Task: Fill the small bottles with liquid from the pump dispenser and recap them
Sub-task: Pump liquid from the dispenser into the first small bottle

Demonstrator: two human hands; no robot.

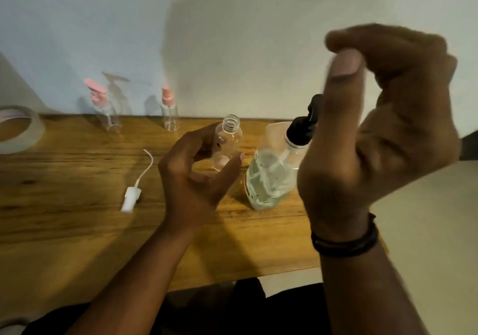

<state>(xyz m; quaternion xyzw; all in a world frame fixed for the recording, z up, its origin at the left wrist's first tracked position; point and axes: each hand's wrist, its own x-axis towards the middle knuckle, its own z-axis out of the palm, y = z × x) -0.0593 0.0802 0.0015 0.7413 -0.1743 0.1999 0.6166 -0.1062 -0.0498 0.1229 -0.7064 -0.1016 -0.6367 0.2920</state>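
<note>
One clear uncapped bottle (227,140), threaded neck

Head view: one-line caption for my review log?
Left hand holds an uncapped small bottle beside the pump dispenser; right hand raised, blurred.

The table (77,205) is wood with a visible streaked grain and a smooth, faintly sheened finish. The uncapped small bottle (227,143) near the middle of the frame is clear, glossy plastic, as are the two capped bottles (170,117) at the upper left, whose tops are matt pink plastic. The pump dispenser (271,174) at centre right has a clear, shiny body and a black plastic pump. The loose sprayer cap (131,199) at lower left is white plastic. The wall (232,37) behind looks matt and painted.
</note>
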